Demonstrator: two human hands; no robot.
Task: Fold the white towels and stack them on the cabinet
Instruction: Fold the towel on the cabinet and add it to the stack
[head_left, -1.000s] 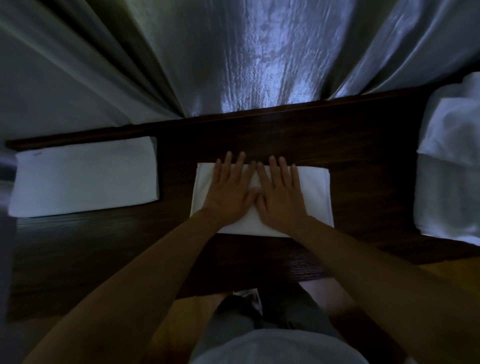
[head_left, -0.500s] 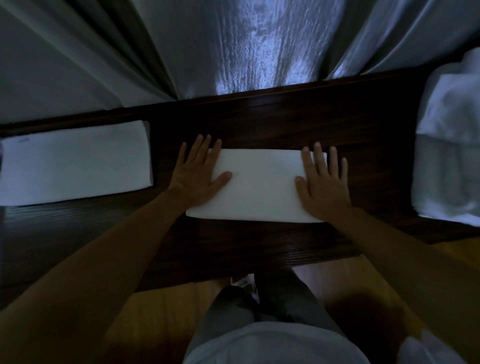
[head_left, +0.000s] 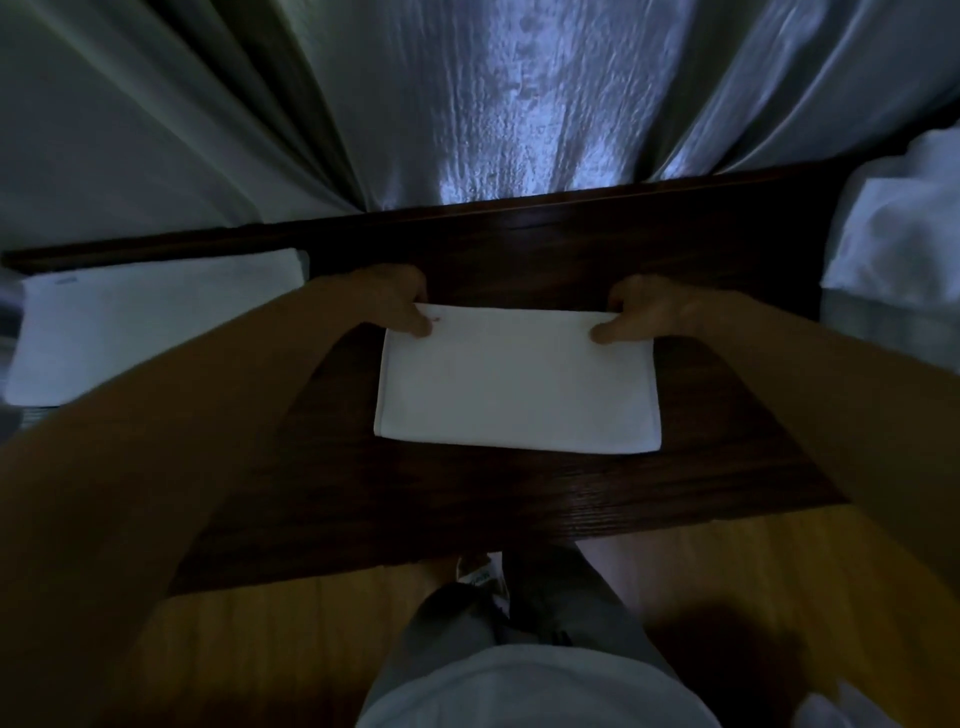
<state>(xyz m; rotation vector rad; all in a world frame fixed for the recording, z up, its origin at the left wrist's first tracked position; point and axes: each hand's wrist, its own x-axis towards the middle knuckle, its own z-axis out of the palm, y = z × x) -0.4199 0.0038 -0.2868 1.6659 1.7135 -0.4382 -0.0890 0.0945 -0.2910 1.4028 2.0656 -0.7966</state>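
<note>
Head view looks down on our two arms reaching over a dark wooden desk (head_left: 519, 499). We see a folded white towel (head_left: 519, 384) lying flat near the middle of it, a neat rectangle with its near edge parallel to the desk front. Our left hand (head_left: 400, 301) pinches the far left corner of that towel, thumb on top and fingers curled behind the edge; our right hand (head_left: 639, 312) grips the far right corner the same way. To the left, well apart, a second folded towel (head_left: 156, 322) lies on the desk, and our left forearm crosses in front of part of it. At the right edge a loose pile of white towels (head_left: 904, 249) sits on the desk, cut off by the frame. Behind the desk hangs a pale, shiny curtain (head_left: 519, 104), touching its back edge. Below us we see the wooden floor (head_left: 260, 649).
</note>
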